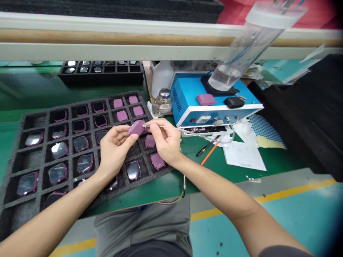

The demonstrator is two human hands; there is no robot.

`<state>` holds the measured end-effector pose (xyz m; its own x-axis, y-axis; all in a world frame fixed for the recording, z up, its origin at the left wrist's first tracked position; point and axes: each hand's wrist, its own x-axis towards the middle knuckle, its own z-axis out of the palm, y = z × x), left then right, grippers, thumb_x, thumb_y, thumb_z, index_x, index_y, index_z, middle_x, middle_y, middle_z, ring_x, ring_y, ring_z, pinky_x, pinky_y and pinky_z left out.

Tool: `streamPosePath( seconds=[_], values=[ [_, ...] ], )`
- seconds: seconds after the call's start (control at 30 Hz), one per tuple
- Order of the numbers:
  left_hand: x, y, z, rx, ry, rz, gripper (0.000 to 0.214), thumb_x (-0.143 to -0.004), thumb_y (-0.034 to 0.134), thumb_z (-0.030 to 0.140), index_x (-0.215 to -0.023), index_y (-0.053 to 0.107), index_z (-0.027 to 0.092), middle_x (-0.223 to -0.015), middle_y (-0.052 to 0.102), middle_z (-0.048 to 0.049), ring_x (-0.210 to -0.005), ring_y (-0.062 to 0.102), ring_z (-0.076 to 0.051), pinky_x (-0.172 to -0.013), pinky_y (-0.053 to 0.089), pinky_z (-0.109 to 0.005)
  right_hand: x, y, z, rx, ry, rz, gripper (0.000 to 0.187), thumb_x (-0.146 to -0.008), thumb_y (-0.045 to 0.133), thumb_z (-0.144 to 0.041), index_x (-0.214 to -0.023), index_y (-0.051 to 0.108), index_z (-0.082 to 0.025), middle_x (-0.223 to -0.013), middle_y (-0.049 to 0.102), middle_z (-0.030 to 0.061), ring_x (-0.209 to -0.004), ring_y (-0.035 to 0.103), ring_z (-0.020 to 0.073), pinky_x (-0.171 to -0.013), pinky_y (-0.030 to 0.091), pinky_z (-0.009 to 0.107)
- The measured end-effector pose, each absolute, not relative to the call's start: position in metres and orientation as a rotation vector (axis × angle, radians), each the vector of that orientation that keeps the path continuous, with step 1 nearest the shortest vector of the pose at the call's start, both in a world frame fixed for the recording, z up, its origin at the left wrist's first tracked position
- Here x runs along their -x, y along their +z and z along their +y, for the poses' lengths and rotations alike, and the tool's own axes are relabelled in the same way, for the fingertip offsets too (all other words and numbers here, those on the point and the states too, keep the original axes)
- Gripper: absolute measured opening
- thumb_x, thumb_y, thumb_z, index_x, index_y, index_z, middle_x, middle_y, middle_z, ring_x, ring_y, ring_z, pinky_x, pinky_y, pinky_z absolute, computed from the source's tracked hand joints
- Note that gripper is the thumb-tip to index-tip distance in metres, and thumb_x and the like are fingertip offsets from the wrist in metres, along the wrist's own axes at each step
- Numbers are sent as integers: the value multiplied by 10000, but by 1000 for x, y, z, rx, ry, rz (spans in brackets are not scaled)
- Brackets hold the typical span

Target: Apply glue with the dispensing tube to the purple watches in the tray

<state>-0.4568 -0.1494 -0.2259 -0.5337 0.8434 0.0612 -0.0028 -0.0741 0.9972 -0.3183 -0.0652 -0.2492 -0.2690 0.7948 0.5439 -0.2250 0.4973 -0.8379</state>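
Observation:
My left hand (115, 144) is closed around a purple smartwatch case (137, 127), held above a dark foam tray (29, 155). My right hand (167, 141) pinches a thin tool (147, 125), whose tip meets or nearly meets the case's right end. From that tool a thin pale tube or cable (197, 135) runs towards the blue box machine (187, 85). Below both hands, the tray's compartments hold several smartwatches (80, 143) with dark screens upward. Purple cases (157, 160) lie with plain sides up on its right side.
Atop the blue machine are a purple case (205, 99), a black case (234, 102) and a tilted clear cylinder (235, 53). A glass bottle (162, 103) stands beside it. Pens (209, 153) and papers (242, 155) lie right. A second tray (100, 78) sits behind, beneath a shelf (107, 51).

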Motion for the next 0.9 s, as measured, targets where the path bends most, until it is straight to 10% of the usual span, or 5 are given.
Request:
streamPosePath(
  seconds=[0.17,0.27,0.53,0.77,0.9],
  values=[
    [457,-224,-150,-1258,1460,1680,633,-773,724,230,-1395,609,231,-1052,749,-44,-826,696,-168,-717,526,-265,314,-251,-66,517,996,-1540,260,-1034,601,-428,-990,734,-208,-990,746,61,-903,727,175,-810,630,317],
    [460,-221,-152,-1529,1326,1830,463,-835,601,209,-1286,702,225,-1265,728,-56,-1011,694,-208,-836,513,-313,314,-254,-66,527,1013,-1497,283,-1028,608,-460,-985,739,-213,-989,743,59,-909,730,183,-810,630,326],
    [463,-218,-164,-1723,827,2216,160,-844,661,304,-962,608,210,-906,700,-47,-870,626,-251,-815,441,-384,318,-257,-63,536,1114,-1419,366,-996,630,-543,-995,722,-189,-996,745,63,-921,731,175,-802,612,306],
    [457,-202,-198,-2019,439,2569,457,-903,680,441,-1237,647,131,-1292,631,-210,-1196,549,-414,-944,447,-515,316,-256,-62,531,1113,-1427,387,-996,621,-567,-995,716,-192,-993,736,63,-930,731,187,-798,614,312],
    [417,-186,-229,-2123,1,2500,371,-993,587,463,-1110,694,128,-1062,715,-182,-1053,658,-371,-847,493,-461,316,-258,-61,524,1094,-1454,365,-1015,602,-542,-1001,715,-195,-982,738,50,-919,740,180,-786,620,301]
  ],
)
